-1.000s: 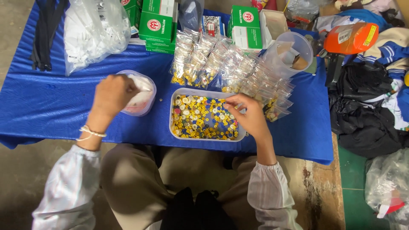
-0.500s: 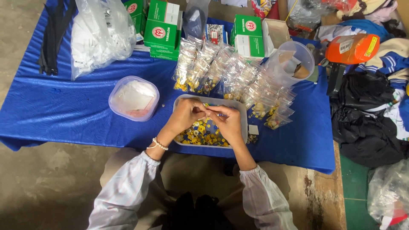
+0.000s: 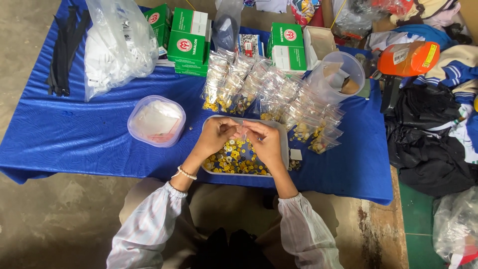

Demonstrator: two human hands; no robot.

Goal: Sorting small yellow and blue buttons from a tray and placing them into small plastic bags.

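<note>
- The fingers [image 3: 238, 130] of both hands meet over the tray, pinched together on a small clear bag [image 3: 242, 132]; what is inside it is too small to tell.
- The left hand [image 3: 215, 135] comes in from the left, thumb and forefinger closed on the bag's edge; a beaded bracelet [image 3: 184, 173] sits on that wrist.
- The right hand [image 3: 266, 141] faces it from the right, fingers closed on the same bag, and it covers the tray's right half.
- Below them the shallow clear tray [image 3: 285, 130] holds a heap of yellow, white and dark buttons [image 3: 233, 158]; it lies near the front edge of the counter [image 3: 74, 139], which is draped in blue cloth.
- Behind and to the right of the tray, filled small bags [image 3: 269, 92] lie in overlapping rows toward the back edge.
- Left of the tray, apart from it, stands a round lidded tub [image 3: 156, 121] with white contents.
- Toward the back edge: green boxes [image 3: 188, 41], a large clear sack of white pieces [image 3: 115, 45], and a clear plastic jug [image 3: 337, 75].
- Black strips [image 3: 62, 55] lie at the back left corner.
</note>
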